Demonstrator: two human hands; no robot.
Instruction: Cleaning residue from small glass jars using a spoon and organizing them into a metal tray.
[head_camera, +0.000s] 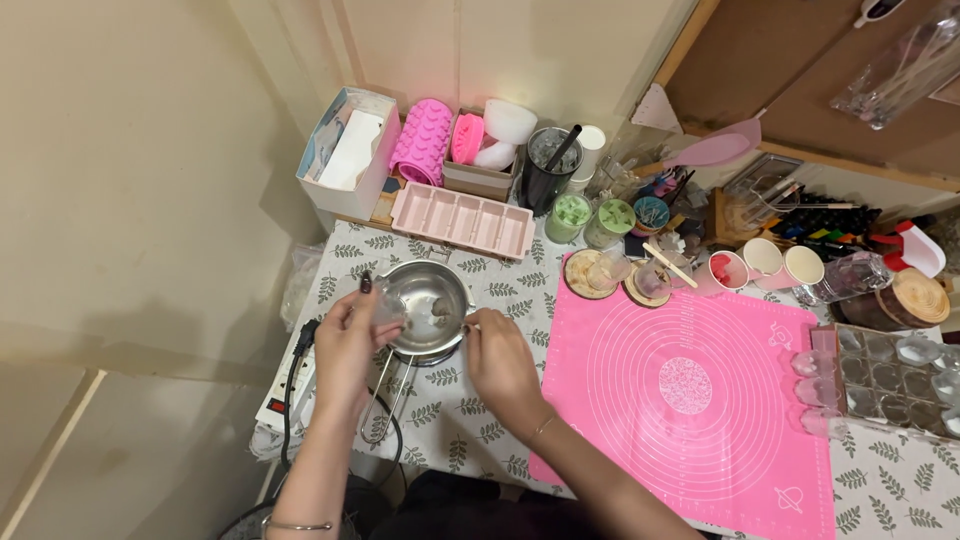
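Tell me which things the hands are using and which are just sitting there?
In use:
left hand
small clear cup
metal pot
right hand

Just sitting there:
pink mat
pink tray
pink cups
green jars
clear box

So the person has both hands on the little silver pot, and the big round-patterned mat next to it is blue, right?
Not quite. The mat is pink, not blue, as the head view shows. The rest holds: the left hand and the right hand are both at the little silver pot, and the mat lies beside it.
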